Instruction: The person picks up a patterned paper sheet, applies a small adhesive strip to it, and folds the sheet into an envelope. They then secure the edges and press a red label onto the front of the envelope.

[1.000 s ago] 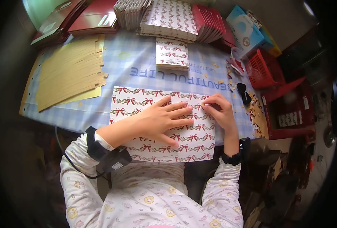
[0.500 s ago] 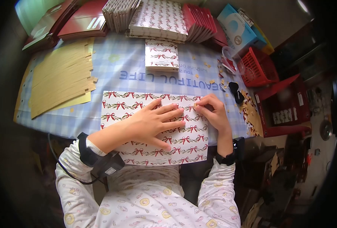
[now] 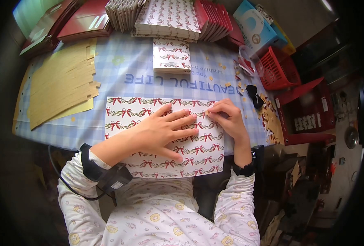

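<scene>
A white sheet (image 3: pixel 190 162) printed with red bows and green garlands lies at the table's near edge. My left hand (image 3: pixel 161 129) rests flat across its middle with the fingers spread. At the sheet's upper right, my right hand (image 3: pixel 228 117) has thumb and index finger pinched together over the print. A tiny tan piece shows at those fingertips; I cannot make out exactly what it is.
Tan strips (image 3: pixel 61 82) lie at the left. Along the back stand patterned stacks (image 3: pixel 167 18), red folders (image 3: pixel 85 20) and a blue box (image 3: pixel 255 30). A small patterned stack (image 3: pixel 171 55) sits mid-table. At the right are a red basket (image 3: pixel 278 67), black scissors (image 3: pixel 254 96) and scraps.
The camera view has shifted slightly, so the table items appear a little further left and up. Both hands keep nearly the same pose on the sheet.
</scene>
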### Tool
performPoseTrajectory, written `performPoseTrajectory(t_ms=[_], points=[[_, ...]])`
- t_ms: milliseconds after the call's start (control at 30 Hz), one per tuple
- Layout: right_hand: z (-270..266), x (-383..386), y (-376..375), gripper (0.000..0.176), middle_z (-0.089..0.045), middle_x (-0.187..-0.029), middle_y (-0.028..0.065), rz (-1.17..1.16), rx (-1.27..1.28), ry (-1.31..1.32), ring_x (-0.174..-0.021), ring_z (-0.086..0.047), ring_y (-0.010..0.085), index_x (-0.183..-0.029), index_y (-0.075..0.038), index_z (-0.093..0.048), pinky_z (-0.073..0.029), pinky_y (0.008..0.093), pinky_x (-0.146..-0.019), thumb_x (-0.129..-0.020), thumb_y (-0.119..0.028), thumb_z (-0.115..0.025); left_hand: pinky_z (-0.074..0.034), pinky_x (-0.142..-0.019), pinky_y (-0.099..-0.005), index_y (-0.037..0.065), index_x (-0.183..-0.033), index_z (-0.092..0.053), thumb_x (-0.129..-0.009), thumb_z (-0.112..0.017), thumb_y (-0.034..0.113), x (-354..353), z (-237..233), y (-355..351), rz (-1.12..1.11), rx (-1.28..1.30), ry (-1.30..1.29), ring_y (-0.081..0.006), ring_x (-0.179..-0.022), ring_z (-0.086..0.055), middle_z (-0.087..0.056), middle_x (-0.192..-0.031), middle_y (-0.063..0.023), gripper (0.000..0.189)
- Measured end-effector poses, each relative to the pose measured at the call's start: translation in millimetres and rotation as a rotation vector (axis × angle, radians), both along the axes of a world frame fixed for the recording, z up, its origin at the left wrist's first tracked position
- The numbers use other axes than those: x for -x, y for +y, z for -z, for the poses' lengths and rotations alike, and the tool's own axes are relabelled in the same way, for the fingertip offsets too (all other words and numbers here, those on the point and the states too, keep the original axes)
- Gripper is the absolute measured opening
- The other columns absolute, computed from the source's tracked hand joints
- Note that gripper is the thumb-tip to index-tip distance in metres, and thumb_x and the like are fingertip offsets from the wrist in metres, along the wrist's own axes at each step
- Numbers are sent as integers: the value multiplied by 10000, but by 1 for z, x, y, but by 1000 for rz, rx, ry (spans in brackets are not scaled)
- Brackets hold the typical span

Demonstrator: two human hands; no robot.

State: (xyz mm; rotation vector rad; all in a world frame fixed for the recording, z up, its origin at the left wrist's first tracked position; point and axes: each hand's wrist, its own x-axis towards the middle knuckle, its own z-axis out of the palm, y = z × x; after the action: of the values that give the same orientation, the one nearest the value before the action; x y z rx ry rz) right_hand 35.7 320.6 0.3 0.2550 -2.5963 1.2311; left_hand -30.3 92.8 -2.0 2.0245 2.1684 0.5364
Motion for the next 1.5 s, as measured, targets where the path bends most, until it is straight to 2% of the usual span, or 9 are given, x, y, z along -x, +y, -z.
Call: performPoseTrajectory(t_ms=[733, 800, 1333, 1500], points=[[1, 1, 1, 120, -560, -733, 58, 28, 61, -83, -743, -511, 151, -731, -24, -620, -418, 234, -597, -617, -2, -648, -166, -949, -460, 208, -1232, -344, -678, -465, 589, 0, 0, 0, -6, -21, 24, -226, -1201, -246, -281, -1299, -67, 683], [1, 1, 1, 128, -557, -741, 58, 25, 75, -87, -739, -513, 145, -737, -23, -622, -420, 230, -598, -615, 3, -651, -168, -963, -456, 176, -1209, -369, -686, -486, 535, 0, 0, 0, -5, -37, 1, -225, -1203, -246, -297, -1287, -79, 645], [-2, 2, 0, 121, -555, -746, 59, 30, 61, -112, -738, -516, 139, -731, -24, -628, -423, 225, -602, -614, -7, -658, -150, -956, -465, 208, -1229, -349, -672, -476, 587, 0, 1, 1, -10, -18, -4, -228, -1209, -232, -279, -1301, -66, 686], [-1, 2, 1, 122, -557, -744, 60, 33, 47, -111, -736, -518, 142, -732, -26, -630, -422, 227, -602, -614, -6, -656, -168, -964, -456, 175, -1201, -376, -686, -475, 558, 0, 2, 1, -11, -46, 15, -223, -1203, -244, -300, -1285, -77, 649]])
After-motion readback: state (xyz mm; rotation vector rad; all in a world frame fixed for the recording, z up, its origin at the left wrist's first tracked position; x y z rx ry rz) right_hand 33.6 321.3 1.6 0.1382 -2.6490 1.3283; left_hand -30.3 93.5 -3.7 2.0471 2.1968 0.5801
